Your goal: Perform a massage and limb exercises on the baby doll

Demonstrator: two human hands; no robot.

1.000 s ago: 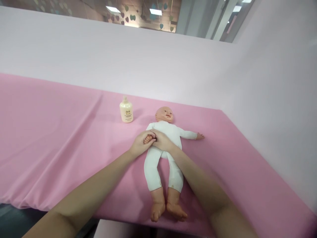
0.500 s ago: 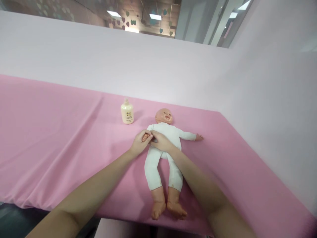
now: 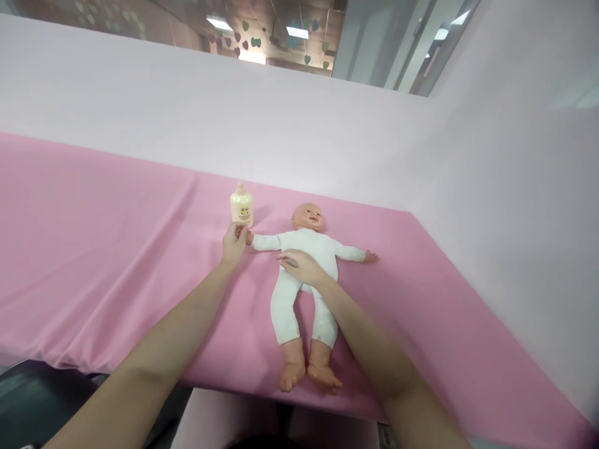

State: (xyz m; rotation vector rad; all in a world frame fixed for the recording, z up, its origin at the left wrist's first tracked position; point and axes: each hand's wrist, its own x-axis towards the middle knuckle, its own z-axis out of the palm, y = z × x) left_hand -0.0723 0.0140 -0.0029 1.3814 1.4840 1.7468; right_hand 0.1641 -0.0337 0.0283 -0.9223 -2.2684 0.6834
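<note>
A baby doll in a white suit lies on its back, with its bare feet toward me. My left hand is closed around the doll's hand, and that arm of the doll is stretched out straight to the left. Over the doll's belly is my right hand, its fingers reaching to the left and holding nothing I can see; whether the palm rests on the suit I cannot tell. Just behind my left hand stands a cream-coloured pump bottle with a dark printed label, its lower part partly covered by my fingers.
Pink cloth covers the table, with folds on the left. A white wall rises behind and on the right, with a window above it. A dark seat shows at the lower left.
My left hand has moved left and away from me, drawing the doll's bent arm out straight to the side. My right hand stays over the belly, now apart from the left.
</note>
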